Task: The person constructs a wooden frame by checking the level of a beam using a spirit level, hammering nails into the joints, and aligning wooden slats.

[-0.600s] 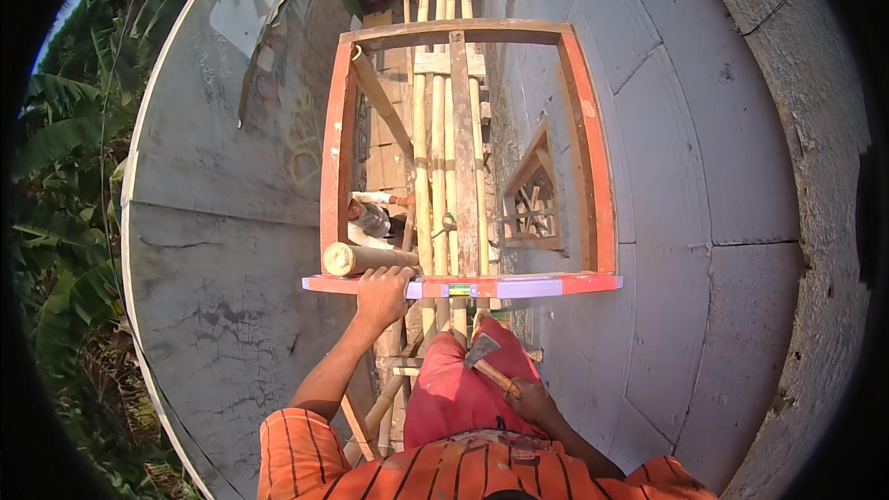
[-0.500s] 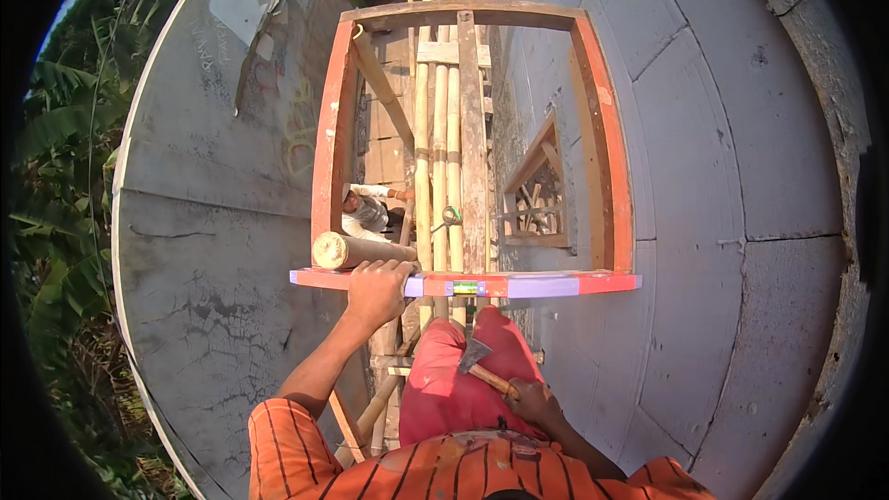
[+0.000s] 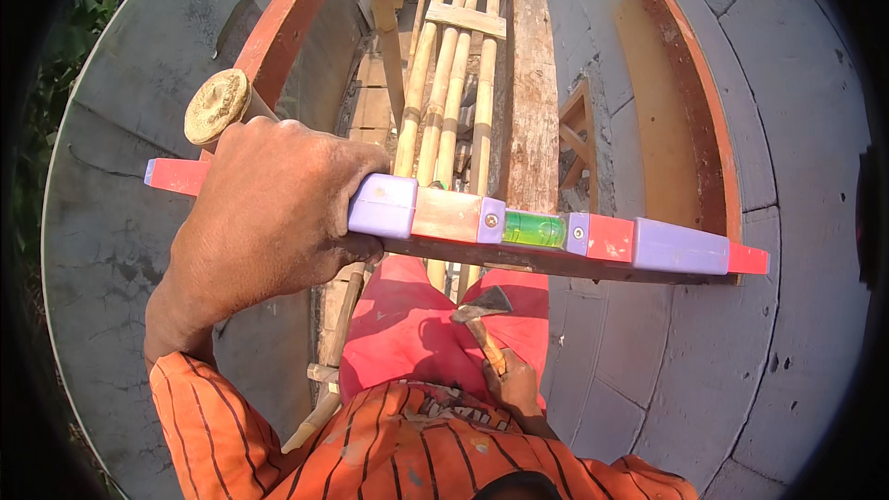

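My left hand (image 3: 269, 199) is closed around the left part of a red and purple spirit level (image 3: 449, 215). The level lies along the near bar of a red-brown wooden frame (image 3: 685, 83), slanting down to the right in view. Its green vial (image 3: 534, 230) shows, but I cannot make out the bubble. Just beyond my knuckles juts the cut end of a bamboo pole (image 3: 218, 106). Lower down, in front of my red trousers, my right hand (image 3: 517, 384) grips the wooden handle of a small hatchet (image 3: 483, 304), its metal head pointing up.
Long bamboo poles (image 3: 435, 120) run away below the frame, crossed by a short wooden slat (image 3: 466, 20). A weathered plank (image 3: 532, 83) stands beside them. Grey walls rise close by: a cracked one (image 3: 111, 222) at left, a panelled one (image 3: 796, 130) at right.
The level and frame now look much closer and larger, with the level more slanted. My left hand still grips it. The person below is out of sight. My right hand keeps the hatchet.
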`<state>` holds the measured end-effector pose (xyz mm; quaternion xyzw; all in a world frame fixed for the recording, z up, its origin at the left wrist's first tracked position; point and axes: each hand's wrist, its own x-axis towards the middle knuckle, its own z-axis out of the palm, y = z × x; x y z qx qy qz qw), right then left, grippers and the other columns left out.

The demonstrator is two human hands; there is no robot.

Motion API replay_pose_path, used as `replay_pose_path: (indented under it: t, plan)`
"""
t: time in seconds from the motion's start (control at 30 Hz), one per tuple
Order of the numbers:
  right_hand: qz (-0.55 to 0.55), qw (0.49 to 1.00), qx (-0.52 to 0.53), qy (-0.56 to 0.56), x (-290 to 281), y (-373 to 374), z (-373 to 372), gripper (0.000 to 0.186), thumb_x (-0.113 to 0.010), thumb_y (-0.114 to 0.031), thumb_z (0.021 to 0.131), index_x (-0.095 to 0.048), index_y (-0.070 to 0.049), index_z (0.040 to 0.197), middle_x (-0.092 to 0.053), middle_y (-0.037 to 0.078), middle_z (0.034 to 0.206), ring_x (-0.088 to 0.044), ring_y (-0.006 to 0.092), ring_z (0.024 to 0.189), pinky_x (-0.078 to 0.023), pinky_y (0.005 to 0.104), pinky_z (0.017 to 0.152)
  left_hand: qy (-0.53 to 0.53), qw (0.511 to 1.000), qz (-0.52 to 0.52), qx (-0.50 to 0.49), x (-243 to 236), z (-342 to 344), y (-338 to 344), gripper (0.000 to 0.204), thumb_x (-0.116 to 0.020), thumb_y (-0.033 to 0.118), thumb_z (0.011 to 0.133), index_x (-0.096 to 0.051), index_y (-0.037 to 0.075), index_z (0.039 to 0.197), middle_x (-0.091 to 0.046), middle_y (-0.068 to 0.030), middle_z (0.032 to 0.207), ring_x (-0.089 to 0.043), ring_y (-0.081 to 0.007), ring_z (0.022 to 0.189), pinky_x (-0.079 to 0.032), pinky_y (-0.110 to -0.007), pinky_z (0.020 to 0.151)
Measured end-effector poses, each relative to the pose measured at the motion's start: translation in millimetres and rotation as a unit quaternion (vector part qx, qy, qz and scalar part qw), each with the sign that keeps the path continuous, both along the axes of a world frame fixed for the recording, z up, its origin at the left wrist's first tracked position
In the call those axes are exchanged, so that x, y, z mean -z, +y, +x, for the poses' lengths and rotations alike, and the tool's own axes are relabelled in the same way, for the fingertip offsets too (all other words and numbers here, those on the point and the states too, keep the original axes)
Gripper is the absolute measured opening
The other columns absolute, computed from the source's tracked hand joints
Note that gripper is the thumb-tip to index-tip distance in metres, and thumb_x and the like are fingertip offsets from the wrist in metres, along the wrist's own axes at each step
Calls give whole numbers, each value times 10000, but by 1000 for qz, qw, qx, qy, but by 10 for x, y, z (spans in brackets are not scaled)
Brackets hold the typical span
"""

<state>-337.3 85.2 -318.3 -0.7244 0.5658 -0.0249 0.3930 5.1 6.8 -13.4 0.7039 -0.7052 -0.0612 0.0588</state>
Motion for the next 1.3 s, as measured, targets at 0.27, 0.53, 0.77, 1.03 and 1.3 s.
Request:
replay_pose_path:
  t: [0.27, 0.53, 0.77, 1.03, 1.3]
  plan:
    - [-6, 995, -91, -42, 454, -276, 98, 368, -698, -419, 801, -626, -59, 823, -618, 205, 681, -627, 406, 677, -475, 481, 596, -15, 1000, 26, 9, -15, 12, -28, 484, -912, 199, 450, -716, 78, 875, -702, -124, 781, -679, -315, 761, -513, -376, 695]
    - [34, 978, -192, -72, 236, 55, -85, 456, -649, -515, 823, -686, -69, 911, -677, 149, 867, -655, 346, 820, -513, 419, 706, -14, 999, -23, 40, -5, -14, 61, 541, -889, 286, 525, -657, 68, 963, -690, -150, 829, -668, -340, 806, -500, -410, 701]
    - [40, 983, -178, -37, 476, 393, -514, 475, -592, -561, 855, -691, -144, 1059, -695, 113, 1024, -662, 317, 951, -531, 412, 817, 19, 999, -11, 47, -47, -435, -110, 514, -877, 230, 562, -642, 26, 972, -667, -139, 780, -650, -309, 718, -482, -374, 667]
    - [37, 985, -167, -21, 583, 304, -457, 436, -603, -518, 853, -712, -101, 914, -685, 135, 830, -652, 347, 785, -507, 444, 683, 143, 978, -83, 126, 65, -371, -34, 662, -843, 338, 621, -631, 72, 1189, -695, -119, 996, -667, -236, 938, -496, -348, 859]
    - [-38, 984, -151, -82, 609, 400, -375, 421, -716, -478, 800, -743, -59, 832, -636, 142, 642, -604, 280, 553, -447, 381, 532, 306, 701, -644, -7, 631, 981, 770, 411, -495, 305, 974, -566, -13, 1225, -637, -157, 1186, -601, -255, 1130, -425, -410, 979]
